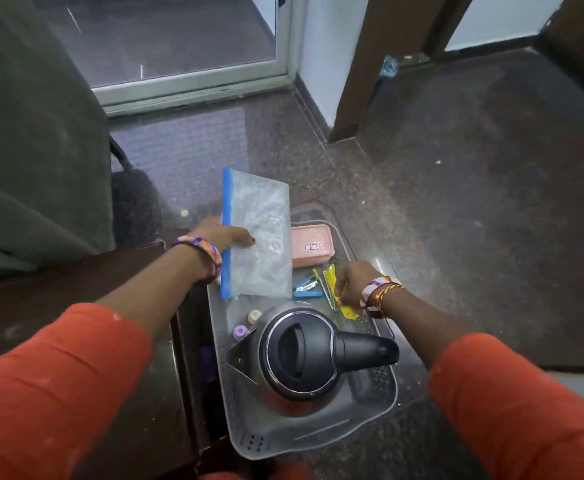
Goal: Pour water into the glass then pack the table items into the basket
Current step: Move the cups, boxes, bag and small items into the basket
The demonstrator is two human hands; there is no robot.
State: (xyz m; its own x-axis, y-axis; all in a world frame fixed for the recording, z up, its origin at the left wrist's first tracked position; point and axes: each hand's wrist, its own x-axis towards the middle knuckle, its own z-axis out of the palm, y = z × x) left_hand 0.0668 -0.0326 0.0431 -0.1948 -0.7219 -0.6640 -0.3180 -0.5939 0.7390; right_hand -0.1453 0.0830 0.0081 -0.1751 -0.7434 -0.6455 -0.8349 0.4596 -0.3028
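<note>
2 hands work over 1 clear perforated basket (318, 434) on the dark speckled floor beside a dark wooden ledge (75, 282). Left hand (219, 237) pinches a clear zip bag (261, 237) with a blue seal strip, held tilted over the basket's far-left part. Right hand (351, 284) is closed on a yellow packet (347, 311) near the basket's right rim. Inside: 1 steel kettle (301, 358) with black lid and handle, filling the near half; 1 pink lidded box (312, 245) at the far end; blue and yellow clips (307, 289), count unclear; 2 small bottles (247, 323), 1 cream, 1 purple. No glass visible.
</note>
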